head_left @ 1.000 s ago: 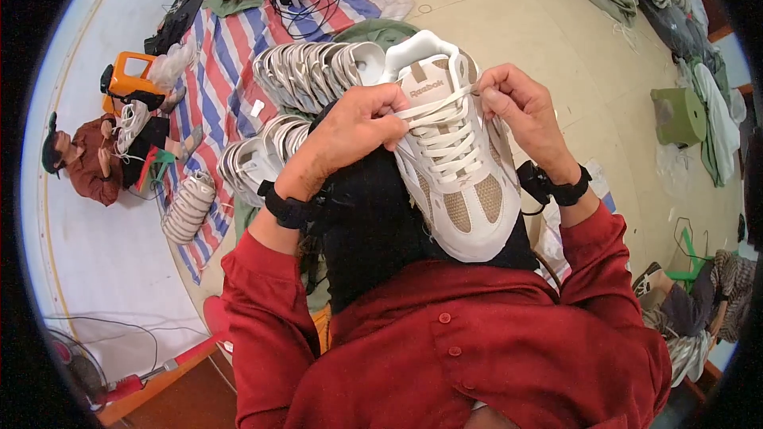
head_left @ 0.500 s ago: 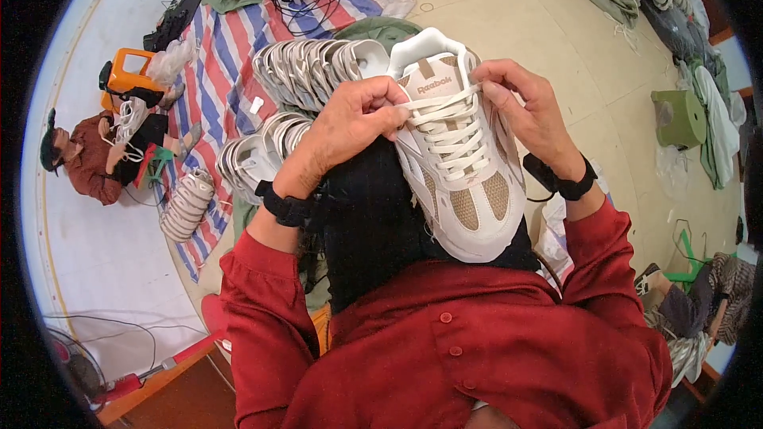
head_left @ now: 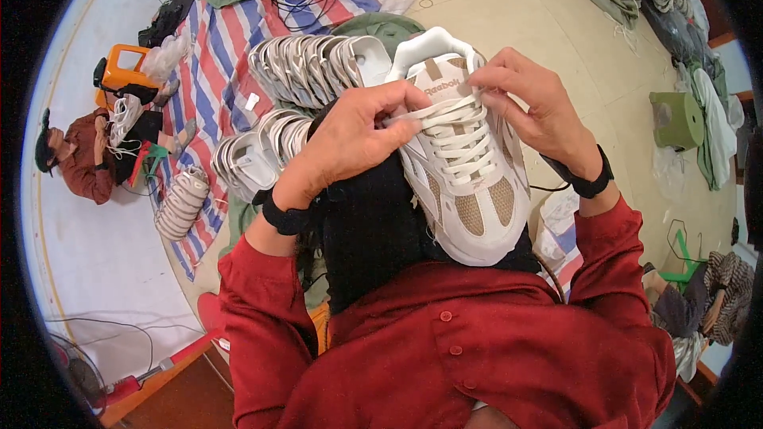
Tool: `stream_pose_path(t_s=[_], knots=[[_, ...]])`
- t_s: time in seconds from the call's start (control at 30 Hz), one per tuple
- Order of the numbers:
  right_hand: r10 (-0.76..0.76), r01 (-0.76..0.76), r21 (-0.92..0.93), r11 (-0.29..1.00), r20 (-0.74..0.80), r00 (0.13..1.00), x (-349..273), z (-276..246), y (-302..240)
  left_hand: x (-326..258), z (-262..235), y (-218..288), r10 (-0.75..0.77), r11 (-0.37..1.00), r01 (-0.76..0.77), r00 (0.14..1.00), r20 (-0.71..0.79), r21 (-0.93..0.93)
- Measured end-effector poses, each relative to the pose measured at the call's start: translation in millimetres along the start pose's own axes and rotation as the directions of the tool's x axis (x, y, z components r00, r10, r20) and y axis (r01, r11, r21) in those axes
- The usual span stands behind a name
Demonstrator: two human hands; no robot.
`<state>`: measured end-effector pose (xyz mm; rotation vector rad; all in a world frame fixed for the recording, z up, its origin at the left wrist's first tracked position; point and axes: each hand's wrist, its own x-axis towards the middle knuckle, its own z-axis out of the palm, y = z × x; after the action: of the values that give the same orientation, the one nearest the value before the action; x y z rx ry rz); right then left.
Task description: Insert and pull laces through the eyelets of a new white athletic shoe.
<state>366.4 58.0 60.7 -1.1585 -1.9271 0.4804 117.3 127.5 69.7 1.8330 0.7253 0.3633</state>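
Observation:
A white and beige sneaker (head_left: 481, 222) rests on my lap, its toe toward me and its collar away. Cream shoelaces (head_left: 462, 143) criss-cross up its front to the tongue (head_left: 439, 79). My left hand (head_left: 362, 127) pinches lace at the upper left eyelets, thumb and forefinger closed. At the upper right eyelets my right hand (head_left: 536, 103) has its fingertips pressed together on the lace. The exact grip of the right fingertips is partly hidden by the fingers.
Rows of beige and white shoe uppers (head_left: 306, 67) stand on a striped sheet (head_left: 230, 63) ahead left. Another person (head_left: 87, 159) sits at the far left near an orange stool (head_left: 123, 71). A bundle of uppers (head_left: 184, 202) lies nearby. At right is a green stool (head_left: 675, 121).
My left hand has moved slightly right and down, drawing lace along the top row. My right fingers have curled in closer to the eyelets. The sneaker has shifted slightly right.

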Motion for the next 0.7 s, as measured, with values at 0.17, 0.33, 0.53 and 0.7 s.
stream_pose_path(t_s=[0.17,0.33,0.53,0.7], knots=[[-0.053,0.085,-0.193,0.978,0.165,0.985,9.8,-4.1,-9.1,0.3,2.9,3.8,-0.035,0.999,0.035,0.999,0.037,0.005],[-0.059,0.098,-0.197,0.976,0.194,0.979,16.7,-2.1,-13.1,0.1,2.5,2.5,-0.059,0.998,0.059,0.998,0.013,0.034],[-0.038,0.066,-0.173,0.983,0.162,0.986,16.8,-0.1,-4.8,-0.3,3.0,-3.5,-0.072,0.997,0.072,0.997,0.003,-0.039],[0.227,-0.258,0.16,0.953,0.185,0.956,12.2,-6.9,17.1,-4.7,2.1,-5.4,-0.101,0.982,0.097,0.995,-0.019,-0.162]])
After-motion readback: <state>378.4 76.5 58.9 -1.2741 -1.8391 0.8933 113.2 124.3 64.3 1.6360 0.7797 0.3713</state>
